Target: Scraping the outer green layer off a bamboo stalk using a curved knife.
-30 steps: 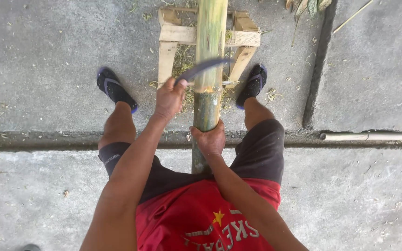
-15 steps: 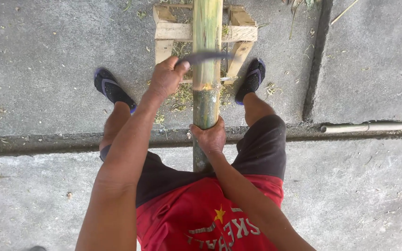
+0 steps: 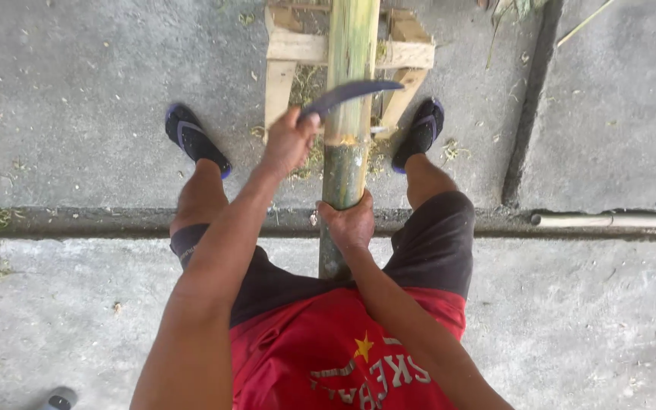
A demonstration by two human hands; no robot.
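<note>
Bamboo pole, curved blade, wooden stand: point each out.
bamboo pole (image 3: 352, 45), head view, pale stripped upper stretch.
curved blade (image 3: 354, 91), head view, middle of the dark blade.
wooden stand (image 3: 279, 83), head view, its left leg.

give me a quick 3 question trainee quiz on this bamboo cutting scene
1. Which hand holds the curved dark-bladed knife?
2. True or false: the right hand grips the long green bamboo pole below the pale stripped part.
3. What does the pole's far end rest on? A) grey metal pipe B) pale wooden stand C) a dark blue flip-flop sandal

Key: 1. The left hand, blade lying across the pole. 2. True. 3. B.
</note>
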